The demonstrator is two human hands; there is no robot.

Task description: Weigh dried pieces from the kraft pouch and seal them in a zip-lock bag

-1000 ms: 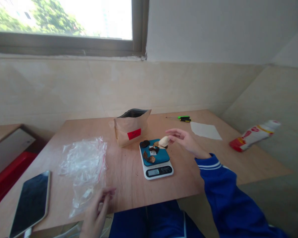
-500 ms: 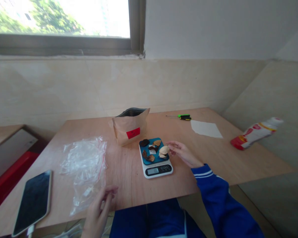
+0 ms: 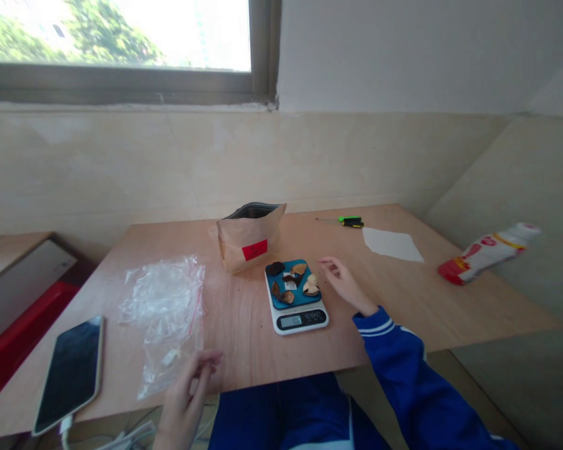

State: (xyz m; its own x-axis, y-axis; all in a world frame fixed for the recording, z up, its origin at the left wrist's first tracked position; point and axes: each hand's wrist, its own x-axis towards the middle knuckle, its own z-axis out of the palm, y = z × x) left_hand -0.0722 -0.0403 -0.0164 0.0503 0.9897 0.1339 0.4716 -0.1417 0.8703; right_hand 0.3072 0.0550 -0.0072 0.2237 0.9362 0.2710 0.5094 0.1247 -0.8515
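Note:
A small white kitchen scale (image 3: pixel 301 320) with a blue top stands on the table, its display lit. Several dried pieces lie on it: a dark round one (image 3: pixel 276 269), a tan one (image 3: pixel 299 269), a curved brown one (image 3: pixel 282 294) and a pale cream one (image 3: pixel 311 286), which look like dried mushrooms or peel. My right hand (image 3: pixel 341 281) is just right of the scale, off the pieces, fingers loosely apart with nothing in them. My left hand (image 3: pixel 192 381) rests by the front table edge, fingers loosely bent and holding nothing visible, beside clear plastic bags (image 3: pixel 166 306).
Behind the scale stands an opened brown paper pouch (image 3: pixel 244 244) with a red label. Screwdrivers (image 3: pixel 351 222) and a white paper sheet (image 3: pixel 391 244) lie back right. A red-and-white bottle (image 3: pixel 488 253) is at the right, a cabled tablet (image 3: pixel 70 372) at the front left.
My right hand has let go of the pale cream piece on the scale and drawn back to the right. My left hand stays about where it was. The view has shifted slightly.

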